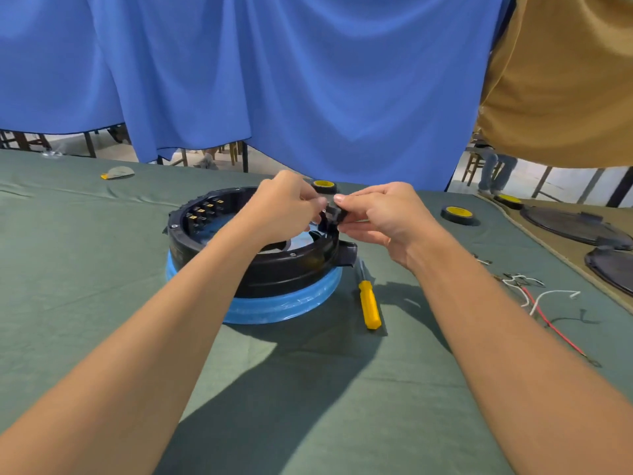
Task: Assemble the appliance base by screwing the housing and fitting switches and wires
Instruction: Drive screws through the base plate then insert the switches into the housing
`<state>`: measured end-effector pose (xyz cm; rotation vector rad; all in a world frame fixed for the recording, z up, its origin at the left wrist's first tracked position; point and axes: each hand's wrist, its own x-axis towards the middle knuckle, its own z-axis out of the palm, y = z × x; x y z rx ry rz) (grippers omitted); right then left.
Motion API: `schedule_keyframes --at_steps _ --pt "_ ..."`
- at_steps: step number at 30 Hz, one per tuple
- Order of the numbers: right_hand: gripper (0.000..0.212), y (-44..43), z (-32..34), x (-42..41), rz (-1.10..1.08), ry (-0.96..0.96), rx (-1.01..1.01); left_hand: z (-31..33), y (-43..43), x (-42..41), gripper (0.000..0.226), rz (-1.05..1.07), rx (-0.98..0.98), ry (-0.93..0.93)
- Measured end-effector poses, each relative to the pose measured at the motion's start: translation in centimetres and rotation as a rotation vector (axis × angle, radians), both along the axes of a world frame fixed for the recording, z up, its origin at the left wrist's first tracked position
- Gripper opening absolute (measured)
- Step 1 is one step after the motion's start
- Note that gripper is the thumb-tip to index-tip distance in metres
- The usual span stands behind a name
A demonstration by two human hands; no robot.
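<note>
A round black appliance housing [274, 269] sits on a blue film-wrapped ring [284, 308] in the middle of the green table. Several switches with yellow faces [202, 210] line its far-left inner wall. Above the housing's right rim, my left hand [287, 204] and my right hand [383, 214] meet and pinch a small black part [334, 214] between their fingertips. A yellow-handled screwdriver [369, 303] lies just right of the housing. Loose white and red wires [537, 296] lie farther right.
Rolls of black tape with yellow cores sit at the back [323, 185] and at the right [457, 214]. Dark round covers [575, 224] rest on a tan cloth at far right. A blue curtain [274, 80] hangs behind. A person in a tan shirt [565, 80] stands at upper right.
</note>
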<state>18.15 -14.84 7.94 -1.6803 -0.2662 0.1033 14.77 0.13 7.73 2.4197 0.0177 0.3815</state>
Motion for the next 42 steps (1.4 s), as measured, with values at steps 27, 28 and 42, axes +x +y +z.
schedule_keyframes --at_steps 27,28,42 --pt "0.019 0.6 -0.9 0.6 0.017 -0.126 -0.248 -0.8 0.6 0.3 0.018 -0.023 -0.343 0.091" --pt "0.018 0.5 -0.9 0.6 0.025 -0.122 -0.255 -0.8 0.6 0.3 0.017 -0.023 -0.334 0.098" --pt "0.006 0.8 -0.8 0.2 0.035 -0.131 -0.292 -0.7 1.0 0.1 0.006 -0.023 -0.388 0.162"
